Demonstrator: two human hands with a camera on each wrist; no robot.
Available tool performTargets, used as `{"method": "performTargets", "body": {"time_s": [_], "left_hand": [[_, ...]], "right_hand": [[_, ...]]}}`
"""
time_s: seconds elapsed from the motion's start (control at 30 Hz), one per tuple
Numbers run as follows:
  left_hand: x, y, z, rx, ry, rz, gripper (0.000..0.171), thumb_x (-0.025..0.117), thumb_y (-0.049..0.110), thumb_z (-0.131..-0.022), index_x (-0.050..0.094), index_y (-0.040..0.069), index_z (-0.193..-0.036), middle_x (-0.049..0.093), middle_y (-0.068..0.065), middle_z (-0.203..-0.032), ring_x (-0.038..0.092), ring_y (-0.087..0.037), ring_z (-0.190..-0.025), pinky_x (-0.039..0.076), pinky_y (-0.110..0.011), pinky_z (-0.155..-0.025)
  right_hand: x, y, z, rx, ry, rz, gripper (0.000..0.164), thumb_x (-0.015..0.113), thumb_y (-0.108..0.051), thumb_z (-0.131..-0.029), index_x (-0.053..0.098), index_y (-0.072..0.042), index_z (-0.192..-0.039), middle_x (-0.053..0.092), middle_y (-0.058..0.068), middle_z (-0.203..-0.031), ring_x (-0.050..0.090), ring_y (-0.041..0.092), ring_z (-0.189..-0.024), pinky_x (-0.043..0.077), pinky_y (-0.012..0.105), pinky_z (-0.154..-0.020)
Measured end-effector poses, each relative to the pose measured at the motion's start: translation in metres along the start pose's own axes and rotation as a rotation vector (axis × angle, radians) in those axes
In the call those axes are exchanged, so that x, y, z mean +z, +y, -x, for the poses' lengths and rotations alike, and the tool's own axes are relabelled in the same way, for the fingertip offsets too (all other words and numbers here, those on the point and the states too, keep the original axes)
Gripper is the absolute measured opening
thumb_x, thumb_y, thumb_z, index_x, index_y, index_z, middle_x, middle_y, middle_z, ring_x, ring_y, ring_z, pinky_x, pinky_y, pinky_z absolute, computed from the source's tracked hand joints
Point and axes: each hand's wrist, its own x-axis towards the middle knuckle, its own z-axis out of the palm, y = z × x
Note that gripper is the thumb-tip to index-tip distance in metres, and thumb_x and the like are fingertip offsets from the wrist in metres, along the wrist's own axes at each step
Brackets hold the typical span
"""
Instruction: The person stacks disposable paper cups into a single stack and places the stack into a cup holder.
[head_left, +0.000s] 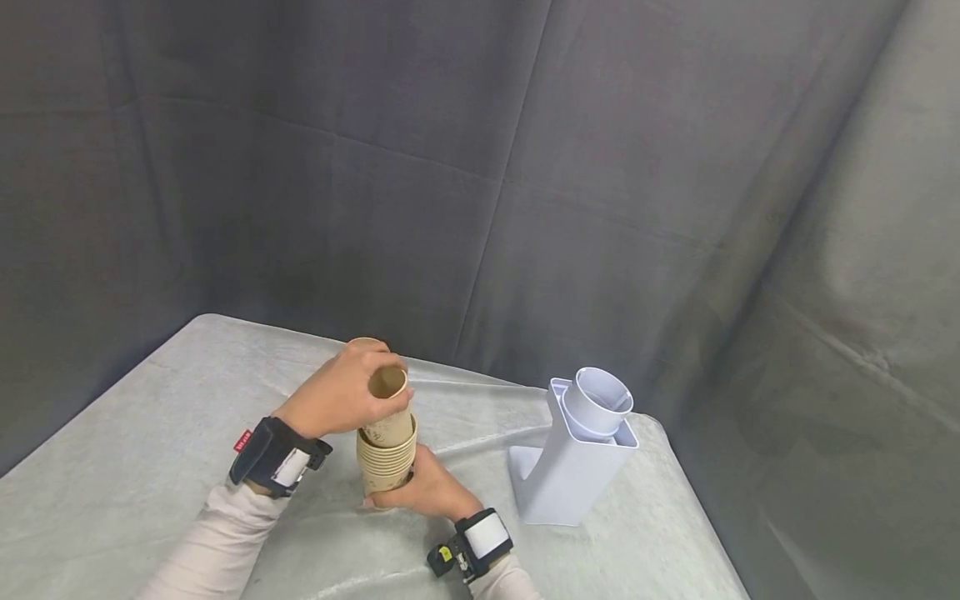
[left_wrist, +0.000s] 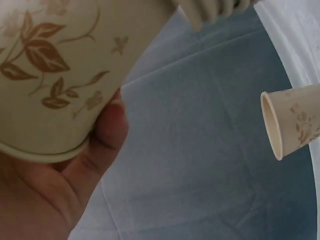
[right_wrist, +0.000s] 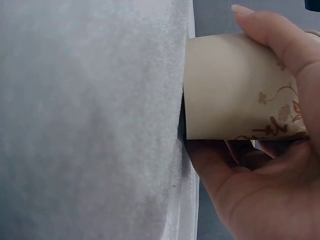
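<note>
My left hand (head_left: 341, 396) grips a beige paper cup (head_left: 392, 428) near its rim, mouth up. The bottom of that cup overlaps the mouth of a stack of nested paper cups (head_left: 386, 468). Brown leaf prints cover the side of the held cup (left_wrist: 45, 75) in the left wrist view, with fingers (left_wrist: 107, 130) curled along its rim. Lower down, my right hand (head_left: 433, 487) holds the stack, thumb and fingers around its sides. The stack's lowest cup (right_wrist: 225, 85) is close over the cloth in the right wrist view.
Another paper cup (left_wrist: 295, 120) stands behind my left hand, mostly hidden in the head view. To the right stands a white plastic holder (head_left: 566, 475) with a round ring (head_left: 600, 400) on top. Pale cloth covers the table (head_left: 187, 400); grey curtains (head_left: 420, 167) hang around it.
</note>
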Motion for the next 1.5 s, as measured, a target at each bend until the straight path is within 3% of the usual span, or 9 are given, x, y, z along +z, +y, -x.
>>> {"method": "performTargets", "body": {"time_s": [0.27, 0.43, 0.6, 0.83, 1.27, 1.5], "left_hand": [[0.018, -0.001, 0.001, -0.005, -0.076, -0.067, 0.032, 0.073, 0.036, -0.084, 0.076, 0.012, -0.106, 0.070, -0.005, -0.113, 0.068, -0.021, -0.100, 0.057, -0.042, -0.078], [0.026, 0.000, 0.002, 0.004, -0.102, -0.089, 0.031, 0.073, 0.035, -0.080, 0.077, 0.013, -0.102, 0.067, 0.003, -0.100, 0.065, -0.012, -0.084, 0.054, -0.032, -0.066], [0.032, -0.002, 0.003, 0.045, -0.119, -0.083, 0.025, 0.074, 0.031, -0.077, 0.075, 0.013, -0.095, 0.061, 0.007, -0.086, 0.060, -0.006, -0.075, 0.051, -0.026, -0.064], [0.035, -0.004, 0.005, 0.047, -0.134, -0.089, 0.023, 0.074, 0.031, -0.075, 0.074, 0.015, -0.092, 0.059, 0.007, -0.086, 0.058, -0.006, -0.074, 0.050, -0.026, -0.065], [0.044, -0.010, 0.007, 0.038, -0.186, -0.017, 0.019, 0.072, 0.028, -0.078, 0.067, 0.015, -0.092, 0.060, 0.005, -0.087, 0.059, -0.009, -0.079, 0.051, -0.027, -0.067], [0.049, -0.010, 0.008, 0.016, -0.227, -0.051, 0.018, 0.070, 0.030, -0.082, 0.064, 0.015, -0.090, 0.059, 0.005, -0.086, 0.057, -0.009, -0.077, 0.049, -0.026, -0.065]], "right_hand": [[0.000, -0.001, 0.000, 0.015, -0.010, -0.012, 0.056, 0.086, -0.007, -0.077, 0.058, -0.014, -0.125, 0.067, -0.001, -0.110, 0.066, 0.005, -0.094, 0.056, 0.028, -0.087], [0.001, -0.003, 0.000, 0.019, -0.018, -0.016, 0.057, 0.086, -0.007, -0.077, 0.057, -0.013, -0.126, 0.066, 0.000, -0.111, 0.066, 0.005, -0.094, 0.056, 0.028, -0.087], [0.002, -0.004, -0.002, 0.038, -0.014, -0.022, 0.057, 0.086, -0.006, -0.077, 0.058, -0.013, -0.125, 0.066, -0.001, -0.112, 0.065, 0.006, -0.097, 0.054, 0.027, -0.089], [0.003, -0.002, -0.003, 0.045, -0.014, -0.032, 0.054, 0.086, -0.004, -0.077, 0.059, -0.012, -0.123, 0.067, -0.001, -0.110, 0.065, 0.006, -0.097, 0.054, 0.026, -0.089], [0.003, -0.003, -0.004, 0.053, -0.015, -0.044, 0.055, 0.085, -0.002, -0.077, 0.060, -0.011, -0.124, 0.068, 0.001, -0.112, 0.066, 0.005, -0.098, 0.053, 0.026, -0.091], [0.003, -0.004, -0.004, 0.051, 0.002, -0.032, 0.059, 0.086, -0.002, -0.076, 0.058, -0.012, -0.127, 0.068, 0.001, -0.114, 0.066, 0.006, -0.099, 0.053, 0.026, -0.092]]}}
